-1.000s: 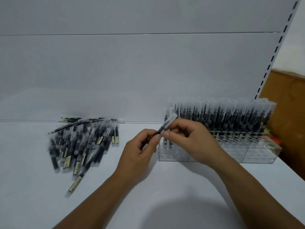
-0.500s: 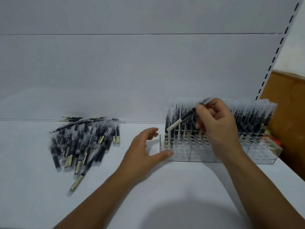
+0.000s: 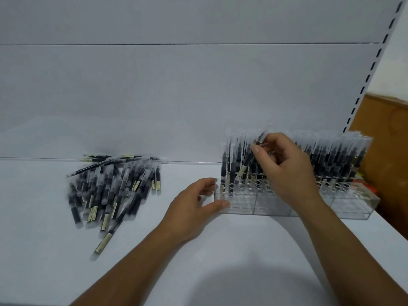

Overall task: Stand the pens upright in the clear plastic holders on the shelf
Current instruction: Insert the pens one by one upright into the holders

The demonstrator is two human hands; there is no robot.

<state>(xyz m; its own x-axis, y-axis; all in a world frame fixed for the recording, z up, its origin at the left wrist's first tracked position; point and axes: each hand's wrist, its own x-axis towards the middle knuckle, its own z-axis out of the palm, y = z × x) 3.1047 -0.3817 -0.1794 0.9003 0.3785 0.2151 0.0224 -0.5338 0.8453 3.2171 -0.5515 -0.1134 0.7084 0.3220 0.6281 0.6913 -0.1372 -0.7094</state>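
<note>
A clear plastic holder (image 3: pixel 271 206) stands on the white shelf at the right, its back rows filled with upright black pens (image 3: pixel 335 157). My right hand (image 3: pixel 284 166) pinches one black pen (image 3: pixel 247 162) near its top, tilted, with its lower end over the holder's front-left holes. My left hand (image 3: pixel 194 206) touches the holder's left front corner, thumb along its front wall and fingers at its left end. A loose pile of black pens (image 3: pixel 110 191) lies on the shelf to the left.
The white shelf (image 3: pixel 198 261) has a white back panel (image 3: pixel 176 96) behind it. A slotted upright (image 3: pixel 366 78) runs along the right edge. A brown board (image 3: pixel 388 151) stands past the holder on the right.
My right hand took the pen from both hands, carried it up over the holder and tipped it steeper toward the holes. My left hand let go and moved onto the holder's left corner.
</note>
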